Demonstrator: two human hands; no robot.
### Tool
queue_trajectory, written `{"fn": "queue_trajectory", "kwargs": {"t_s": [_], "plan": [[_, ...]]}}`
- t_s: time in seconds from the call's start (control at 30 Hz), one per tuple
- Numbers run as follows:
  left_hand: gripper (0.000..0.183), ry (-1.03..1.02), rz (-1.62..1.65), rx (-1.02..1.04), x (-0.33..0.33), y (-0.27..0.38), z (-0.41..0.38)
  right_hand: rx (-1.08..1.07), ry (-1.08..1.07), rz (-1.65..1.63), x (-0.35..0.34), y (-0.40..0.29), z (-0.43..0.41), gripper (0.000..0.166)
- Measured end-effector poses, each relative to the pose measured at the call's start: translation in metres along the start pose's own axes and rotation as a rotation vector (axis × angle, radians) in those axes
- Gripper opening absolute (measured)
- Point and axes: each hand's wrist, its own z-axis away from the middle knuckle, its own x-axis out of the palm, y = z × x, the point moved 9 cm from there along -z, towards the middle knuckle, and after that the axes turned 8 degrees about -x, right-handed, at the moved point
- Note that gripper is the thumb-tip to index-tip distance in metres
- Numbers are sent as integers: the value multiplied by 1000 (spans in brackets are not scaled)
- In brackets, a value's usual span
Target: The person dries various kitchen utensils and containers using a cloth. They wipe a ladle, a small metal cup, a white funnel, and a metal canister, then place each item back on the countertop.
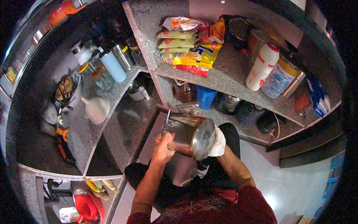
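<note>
A shiny stainless-steel pot (181,131) is held tilted on its side in front of my knees, its flat base (203,138) turned to the right. My left hand (165,147) grips it near the rim, thumb along the wall. A folded white cloth (219,144) lies against the base, and my right hand (221,152) is mostly hidden behind it, pressing it to the metal. The inside of the pot cannot be seen.
Stone shelves surround me. Snack packets (193,47), a white bottle (263,67) and a tin (279,78) stand upper right. Below are a blue cup (206,96) and dark pots (228,103). A cream funnel (96,110) and light-blue bottle (113,67) are left; a red colander (86,207) sits lower left.
</note>
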Motion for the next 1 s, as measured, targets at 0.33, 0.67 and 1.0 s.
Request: {"fn": "queue_trajectory", "kwargs": {"t_s": [0.33, 0.67, 1.0], "plan": [[43, 407, -24, 213, -28, 4, -15, -348, 138, -274, 36, 19, -28, 39], [55, 128, 115, -93, -23, -26, -27, -791, 136, 1389, 129, -39, 19, 75], [51, -78, 449, -92, 6, -10, -12, -800, 136, 1161, 89, -33, 17, 83]]}}
